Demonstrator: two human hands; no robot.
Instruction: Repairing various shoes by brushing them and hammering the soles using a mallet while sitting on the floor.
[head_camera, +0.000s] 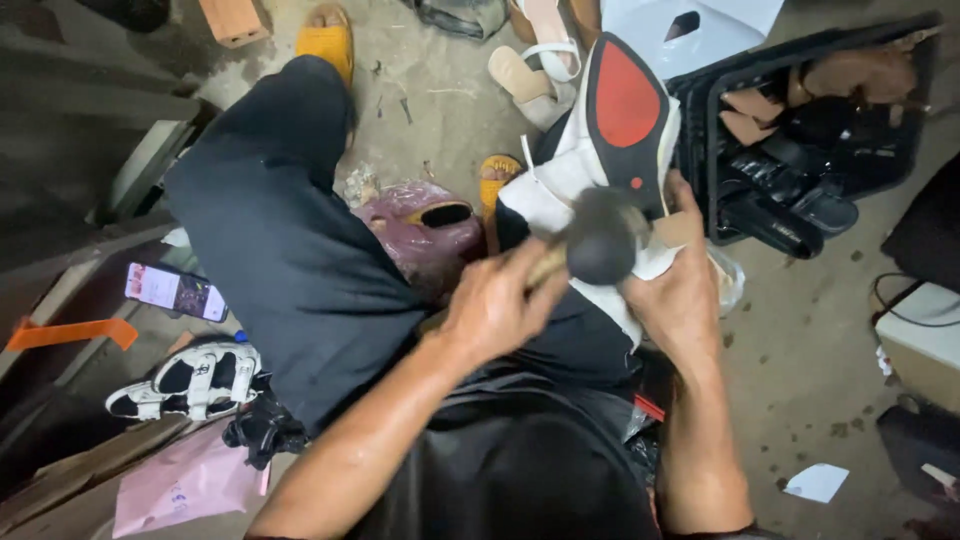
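Hammer (600, 240) in the left hand (495, 305): the fingers are wrapped tight round its wooden handle, and the dark rounded head, blurred in this view, sits over the heel end of a white sneaker (590, 170). The sneaker lies sole-up across the person's right knee, showing a black sole with a red patch, its toe pointing away. The right hand (680, 290) is clamped on the shoe's near end from the right side, thumb against the sole edge just beside the hammer head.

Between the knees on the concrete floor (800, 340) stands a purple shoe last stand (425, 230). A black plastic crate (800, 140) holding dark and tan sandals sits just beyond the sneaker, to the right. On the left lie a smartphone (175, 291) with its screen lit, a black-and-white sandal (190, 380) and a pink bag (180, 485). The person's feet wear yellow sandals (326, 40). Farther off rests a pair of beige strappy sandals (535, 65).
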